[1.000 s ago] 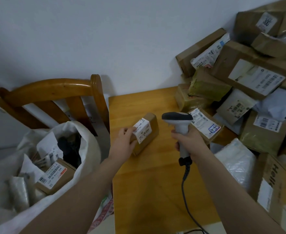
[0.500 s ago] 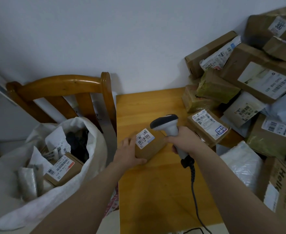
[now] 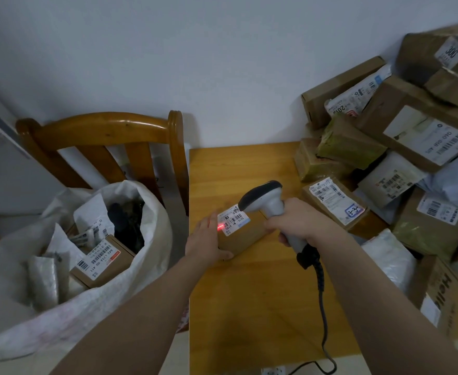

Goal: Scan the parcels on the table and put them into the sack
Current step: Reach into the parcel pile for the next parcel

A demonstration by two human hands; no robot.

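Observation:
A small brown cardboard parcel [image 3: 245, 239] with a white barcode label lies on the wooden table [image 3: 263, 307]. My left hand [image 3: 206, 240] holds its left end, thumb under the near edge. My right hand [image 3: 301, 223] grips a grey handheld scanner [image 3: 265, 197], whose head hangs just above the label. A red scan light glows on the label's left edge. The white woven sack [image 3: 87, 288] stands open to the left of the table, with several parcels inside.
A heap of brown boxes and grey mailers [image 3: 401, 163] fills the table's right side up to the wall. A wooden chair [image 3: 108, 147] stands behind the sack. The scanner's black cable [image 3: 322, 307] trails toward the table's near edge.
The parcel went from tilted up in my left hand to lying flat on the table. The scanner came down over its label, and the red scan light came on.

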